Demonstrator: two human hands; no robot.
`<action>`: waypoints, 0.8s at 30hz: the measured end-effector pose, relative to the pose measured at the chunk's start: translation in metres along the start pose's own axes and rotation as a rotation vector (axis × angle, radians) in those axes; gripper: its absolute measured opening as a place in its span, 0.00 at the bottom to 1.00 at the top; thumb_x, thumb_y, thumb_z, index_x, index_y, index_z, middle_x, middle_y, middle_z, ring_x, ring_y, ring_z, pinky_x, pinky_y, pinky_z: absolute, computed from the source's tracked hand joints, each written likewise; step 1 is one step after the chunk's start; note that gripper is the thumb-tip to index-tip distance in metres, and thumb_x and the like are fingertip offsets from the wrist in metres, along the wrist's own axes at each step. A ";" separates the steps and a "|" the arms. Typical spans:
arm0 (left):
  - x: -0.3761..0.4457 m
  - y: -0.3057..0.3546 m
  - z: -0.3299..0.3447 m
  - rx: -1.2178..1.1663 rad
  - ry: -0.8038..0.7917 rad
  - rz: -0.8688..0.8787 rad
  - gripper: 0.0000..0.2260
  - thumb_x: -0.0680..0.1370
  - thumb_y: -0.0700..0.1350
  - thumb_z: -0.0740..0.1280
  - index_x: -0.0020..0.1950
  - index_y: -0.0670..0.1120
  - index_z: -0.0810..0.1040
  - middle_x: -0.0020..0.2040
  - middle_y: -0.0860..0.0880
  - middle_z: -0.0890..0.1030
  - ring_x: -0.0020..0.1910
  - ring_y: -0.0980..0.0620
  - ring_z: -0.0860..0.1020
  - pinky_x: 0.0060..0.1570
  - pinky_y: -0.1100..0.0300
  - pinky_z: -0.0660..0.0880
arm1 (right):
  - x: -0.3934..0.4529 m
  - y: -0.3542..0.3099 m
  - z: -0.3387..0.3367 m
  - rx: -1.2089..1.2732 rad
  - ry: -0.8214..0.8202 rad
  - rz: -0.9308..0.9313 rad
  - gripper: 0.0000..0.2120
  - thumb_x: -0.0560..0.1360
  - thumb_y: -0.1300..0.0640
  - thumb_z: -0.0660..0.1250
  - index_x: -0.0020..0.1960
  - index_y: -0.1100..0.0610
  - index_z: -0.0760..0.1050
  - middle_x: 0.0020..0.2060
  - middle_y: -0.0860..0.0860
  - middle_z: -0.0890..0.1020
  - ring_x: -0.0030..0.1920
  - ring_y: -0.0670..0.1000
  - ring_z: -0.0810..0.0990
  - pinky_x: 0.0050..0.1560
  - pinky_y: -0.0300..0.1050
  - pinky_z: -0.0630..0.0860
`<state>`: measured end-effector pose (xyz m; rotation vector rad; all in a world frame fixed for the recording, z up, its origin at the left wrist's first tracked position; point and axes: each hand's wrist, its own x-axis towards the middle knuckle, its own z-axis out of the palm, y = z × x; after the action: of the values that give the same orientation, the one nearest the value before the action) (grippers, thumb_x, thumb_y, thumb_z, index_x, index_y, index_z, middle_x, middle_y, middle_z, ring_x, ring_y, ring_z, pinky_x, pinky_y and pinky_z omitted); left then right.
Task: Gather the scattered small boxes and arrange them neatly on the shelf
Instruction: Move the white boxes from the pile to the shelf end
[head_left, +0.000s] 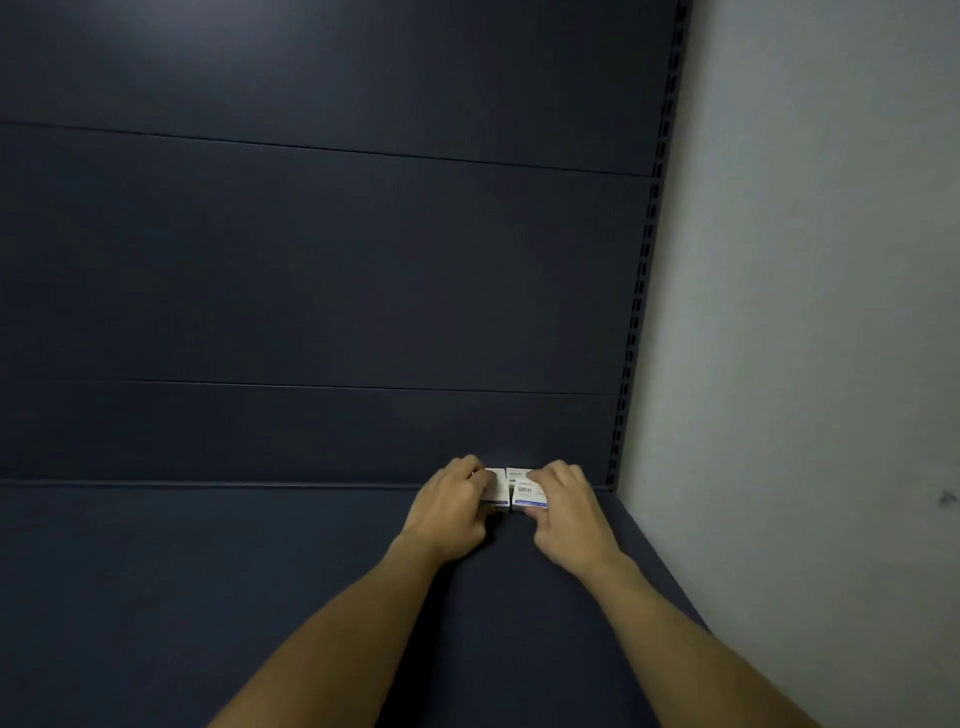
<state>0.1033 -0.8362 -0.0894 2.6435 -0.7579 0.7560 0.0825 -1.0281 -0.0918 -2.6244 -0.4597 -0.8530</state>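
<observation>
Two small white boxes (511, 489) side by side on the dark shelf (260, 571), pushed right up against the back panel (311, 286), probably to start a tidy row. Left hand (451, 512) curled round the left box, right hand (566, 512) curled round the right one, fingers over the tops, thumbs at the front. Boxes tucked between the two hands, touching or nearly so.

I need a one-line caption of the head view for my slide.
Two hands, left hand and right hand, hold two small white boxes side by side at the back of a dark shelf.
</observation>
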 end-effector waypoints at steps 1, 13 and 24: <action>0.000 -0.001 0.002 0.000 0.017 -0.005 0.17 0.75 0.45 0.68 0.64 0.45 0.78 0.57 0.51 0.75 0.54 0.50 0.73 0.56 0.55 0.74 | 0.003 0.002 0.003 0.016 0.006 -0.007 0.21 0.72 0.60 0.72 0.64 0.57 0.75 0.54 0.49 0.75 0.53 0.50 0.71 0.59 0.45 0.73; 0.006 -0.007 0.015 0.016 0.016 0.024 0.17 0.77 0.49 0.66 0.64 0.45 0.79 0.58 0.51 0.75 0.54 0.49 0.73 0.57 0.54 0.72 | 0.014 0.018 0.015 0.185 0.053 0.053 0.20 0.71 0.65 0.72 0.62 0.56 0.77 0.54 0.47 0.74 0.53 0.47 0.70 0.57 0.39 0.70; 0.005 -0.007 0.016 0.028 -0.005 0.009 0.19 0.80 0.51 0.64 0.69 0.46 0.76 0.61 0.51 0.72 0.57 0.50 0.67 0.60 0.54 0.72 | 0.014 0.025 0.016 0.227 0.053 0.090 0.21 0.71 0.66 0.72 0.62 0.57 0.78 0.53 0.46 0.74 0.53 0.46 0.69 0.56 0.33 0.64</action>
<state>0.1169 -0.8390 -0.1002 2.6701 -0.7661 0.7680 0.1113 -1.0405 -0.1008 -2.3898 -0.3958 -0.7901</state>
